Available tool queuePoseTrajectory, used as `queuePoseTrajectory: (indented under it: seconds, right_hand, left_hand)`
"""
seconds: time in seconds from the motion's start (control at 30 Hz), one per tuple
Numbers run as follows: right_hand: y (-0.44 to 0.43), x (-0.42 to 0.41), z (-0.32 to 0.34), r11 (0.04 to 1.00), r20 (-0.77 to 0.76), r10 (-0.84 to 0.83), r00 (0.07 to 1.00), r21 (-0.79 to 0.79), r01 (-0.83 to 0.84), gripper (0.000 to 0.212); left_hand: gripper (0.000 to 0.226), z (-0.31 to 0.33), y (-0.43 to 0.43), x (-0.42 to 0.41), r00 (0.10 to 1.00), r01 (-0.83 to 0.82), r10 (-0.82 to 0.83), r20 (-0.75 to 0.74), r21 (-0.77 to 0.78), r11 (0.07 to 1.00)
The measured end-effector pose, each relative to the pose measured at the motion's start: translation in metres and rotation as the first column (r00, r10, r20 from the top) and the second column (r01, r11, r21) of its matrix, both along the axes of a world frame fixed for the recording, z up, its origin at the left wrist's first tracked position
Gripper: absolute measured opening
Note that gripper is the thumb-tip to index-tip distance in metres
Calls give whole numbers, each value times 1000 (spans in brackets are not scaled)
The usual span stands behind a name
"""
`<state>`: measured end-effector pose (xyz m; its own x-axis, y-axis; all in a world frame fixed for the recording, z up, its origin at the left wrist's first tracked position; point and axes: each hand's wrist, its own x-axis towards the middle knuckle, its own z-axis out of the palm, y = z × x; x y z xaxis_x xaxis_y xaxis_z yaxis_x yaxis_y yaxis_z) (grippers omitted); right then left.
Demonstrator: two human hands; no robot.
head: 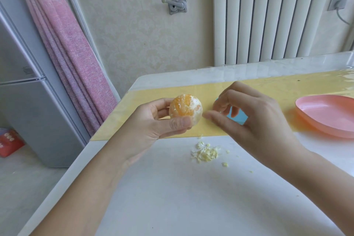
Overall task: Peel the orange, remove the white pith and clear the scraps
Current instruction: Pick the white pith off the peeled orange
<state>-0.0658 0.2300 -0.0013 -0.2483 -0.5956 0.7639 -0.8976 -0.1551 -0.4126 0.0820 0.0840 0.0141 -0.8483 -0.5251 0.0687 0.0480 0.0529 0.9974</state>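
My left hand (153, 122) holds the peeled orange (185, 110) between thumb and fingers, above the yellow mat (268, 90). White pith still clings to its right and lower sides. My right hand (247, 115) hovers just right of the fruit with its fingers curled. Its thumb tip reaches the orange's lower right side. No scrap is visible between its fingers. A small pile of pale pith scraps (206, 152) lies on the white table (191, 197) in front of the mat, with a few crumbs scattered to its right.
A pink plate (325, 115) sits on the mat at the right. A blue object (239, 116) is mostly hidden behind my right hand. The table's left edge drops to the floor beside a grey fridge (28, 101) and pink curtain (72, 44).
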Motion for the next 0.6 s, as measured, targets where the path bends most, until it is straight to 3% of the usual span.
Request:
queuePoseTrajectory:
  seconds: [0.27,0.5,0.6]
  right_hand:
    - [1,8,-1,998,142,20,990,-65,-11,20]
    - [2,9,-1,997,217,56,975,-64,-43,19]
    - [1,7,-1,994,44,48,998,-98,-43,11]
  left_hand:
    - [65,-3,1,-1,999,-37,37,17,-12,999]
    - [61,-2,3,-2,997,-59,59,40,-3,998]
    - [44,-2,3,-2,996,-47,47,78,-3,999]
